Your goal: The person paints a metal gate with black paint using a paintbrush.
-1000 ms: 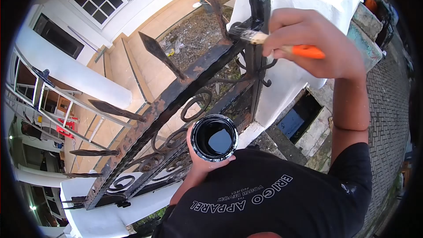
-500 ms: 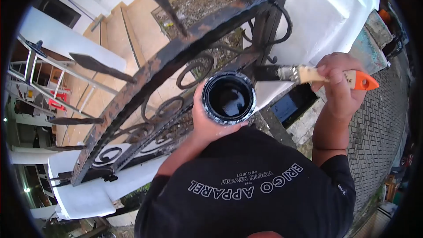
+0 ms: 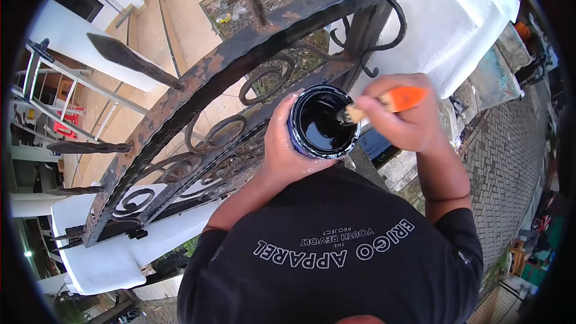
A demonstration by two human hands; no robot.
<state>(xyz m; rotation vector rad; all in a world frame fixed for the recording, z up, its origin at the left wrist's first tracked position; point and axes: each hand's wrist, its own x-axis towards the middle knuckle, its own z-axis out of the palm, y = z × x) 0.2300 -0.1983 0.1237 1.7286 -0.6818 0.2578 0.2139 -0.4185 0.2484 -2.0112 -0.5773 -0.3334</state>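
Observation:
My left hand (image 3: 285,147) is wrapped round a can of black paint (image 3: 295,135), its mouth facing up and its rim smeared. In my right hand (image 3: 411,117) is a paintbrush (image 3: 399,99) with an orange-tipped wooden handle. The brush's bristles dip inside the can at its right side, so their ends are hidden. Just beyond the can stands a black wrought-iron gate (image 3: 240,48) with an arched top bar, scrolls and spear points. Rust-brown patches show along the arch.
White-painted pillars flank the gate, one at the right (image 3: 438,30) and one at the lower left (image 3: 102,264). A metal ladder (image 3: 90,81) and a red stool (image 3: 67,123) are beyond the gate. Brick paving (image 3: 507,156) runs along the right.
My right hand has brought the paintbrush left from beside the gate post, and its bristles are now in the can. The can has shifted slightly right in my left hand.

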